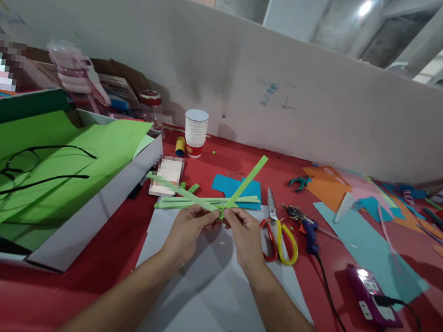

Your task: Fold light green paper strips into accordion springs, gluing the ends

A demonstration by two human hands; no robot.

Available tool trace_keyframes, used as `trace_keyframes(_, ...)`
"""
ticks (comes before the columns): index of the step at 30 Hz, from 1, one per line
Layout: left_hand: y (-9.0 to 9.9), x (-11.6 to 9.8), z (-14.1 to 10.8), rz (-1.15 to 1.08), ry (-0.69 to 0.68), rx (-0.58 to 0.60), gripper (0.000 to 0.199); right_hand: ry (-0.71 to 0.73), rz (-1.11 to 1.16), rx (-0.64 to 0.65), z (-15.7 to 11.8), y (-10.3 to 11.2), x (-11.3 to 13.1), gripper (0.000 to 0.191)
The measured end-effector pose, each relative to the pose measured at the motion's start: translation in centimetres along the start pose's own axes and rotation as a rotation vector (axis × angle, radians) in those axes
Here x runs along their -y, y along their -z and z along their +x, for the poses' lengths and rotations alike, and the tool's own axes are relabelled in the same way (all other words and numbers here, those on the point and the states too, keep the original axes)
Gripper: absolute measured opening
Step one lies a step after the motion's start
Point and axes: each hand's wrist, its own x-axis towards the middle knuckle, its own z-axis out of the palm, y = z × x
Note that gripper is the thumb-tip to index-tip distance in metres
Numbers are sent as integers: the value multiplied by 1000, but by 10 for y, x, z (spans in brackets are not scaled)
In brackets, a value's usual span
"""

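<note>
Both of my hands meet above a grey sheet of paper [205, 292] on the red table. My left hand [188, 229] and my right hand [244, 236] pinch the crossing point of several light green paper strips [199, 198]. The strips fan out leftwards, and one strip [249, 179] rises up and to the right. A blue paper piece [239, 187] lies just behind the strips.
Scissors [280, 237] with red and yellow handles and a blue glue gun [309, 231] lie right of my hands. A purple phone [371, 296] sits on its cable. Left is a box with green paper [37, 159] and eyeglasses [20, 165]. Stacked paper cups [195, 131] stand by the wall.
</note>
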Motion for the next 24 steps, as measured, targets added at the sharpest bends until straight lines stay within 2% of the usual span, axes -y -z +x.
trace_keyframes(11,1,3,4,-23,20,50,20,9,-55,15,2,3,-3,16)
trace_keyframes(19,1,4,5,3,-50,114,18,-33,45,62,4,5,-4,16)
trace_keyframes(21,2,5,5,22,-52,104,16,-78,94,70,4,4,-4,16)
trace_keyframes(24,4,5,6,47,-55,23,13,-142,167,65,5,4,-3,19)
